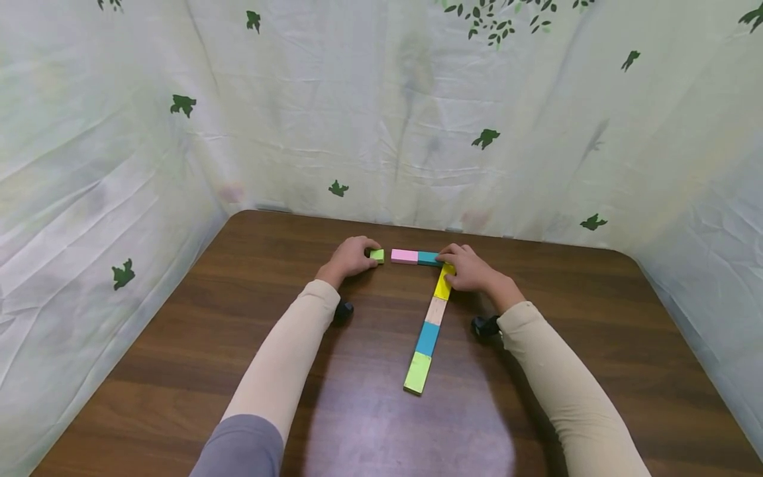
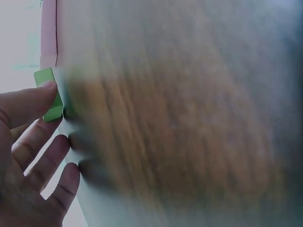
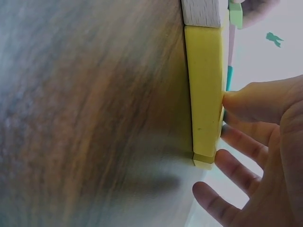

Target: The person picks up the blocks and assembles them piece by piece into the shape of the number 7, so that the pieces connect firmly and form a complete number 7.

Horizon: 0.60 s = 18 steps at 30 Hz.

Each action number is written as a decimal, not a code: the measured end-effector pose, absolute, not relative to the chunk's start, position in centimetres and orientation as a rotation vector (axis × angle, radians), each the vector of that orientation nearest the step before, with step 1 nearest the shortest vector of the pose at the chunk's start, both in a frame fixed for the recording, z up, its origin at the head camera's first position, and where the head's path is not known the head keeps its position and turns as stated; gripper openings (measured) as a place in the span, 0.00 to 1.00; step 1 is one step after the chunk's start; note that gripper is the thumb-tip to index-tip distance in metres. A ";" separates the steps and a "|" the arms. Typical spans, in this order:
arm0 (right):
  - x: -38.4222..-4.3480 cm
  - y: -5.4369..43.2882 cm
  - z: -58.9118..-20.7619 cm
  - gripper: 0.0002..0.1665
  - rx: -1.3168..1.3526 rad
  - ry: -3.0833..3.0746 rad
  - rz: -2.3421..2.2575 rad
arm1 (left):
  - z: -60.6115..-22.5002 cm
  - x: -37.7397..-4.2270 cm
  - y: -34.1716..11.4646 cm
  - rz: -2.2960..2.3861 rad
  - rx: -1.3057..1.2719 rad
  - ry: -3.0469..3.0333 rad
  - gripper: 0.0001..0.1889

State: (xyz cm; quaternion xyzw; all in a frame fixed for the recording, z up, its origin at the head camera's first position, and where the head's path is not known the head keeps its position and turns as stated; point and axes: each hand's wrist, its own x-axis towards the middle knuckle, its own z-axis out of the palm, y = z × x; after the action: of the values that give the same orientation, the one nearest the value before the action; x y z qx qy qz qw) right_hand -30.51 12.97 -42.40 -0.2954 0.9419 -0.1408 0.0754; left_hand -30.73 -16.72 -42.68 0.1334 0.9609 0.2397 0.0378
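Observation:
My left hand (image 1: 352,257) pinches a small green block (image 2: 49,97) between thumb and index finger, the other fingers spread. The block sits just left of a pink block (image 1: 405,256), with a narrow gap between. Against the pink one's right end lies a teal block (image 1: 427,258). My right hand (image 1: 471,268) is at the corner where this row meets a second line. Its thumb touches a yellow block (image 3: 206,90), and the fingertips reach toward the teal block's right end, partly hiding the corner.
From the yellow block the line runs toward me through a plain wood block (image 1: 436,311), a blue block (image 1: 427,338) and a light green block (image 1: 417,373), end to end. They lie on a brown wooden table (image 1: 238,371). A pale leaf-patterned curtain (image 1: 334,119) hangs behind.

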 end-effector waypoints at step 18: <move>-30.8 13.2 -42.6 0.30 -0.887 2.829 -0.442 | -43.2 -31.4 -15.7 0.764 0.373 2.960 0.21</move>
State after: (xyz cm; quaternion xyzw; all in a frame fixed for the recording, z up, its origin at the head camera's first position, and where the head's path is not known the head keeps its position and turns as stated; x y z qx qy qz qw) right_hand -30.77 13.17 -42.57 -0.2950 0.9413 -0.1471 0.0720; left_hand -31.39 -15.70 -43.18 0.1212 0.9607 0.2479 0.0311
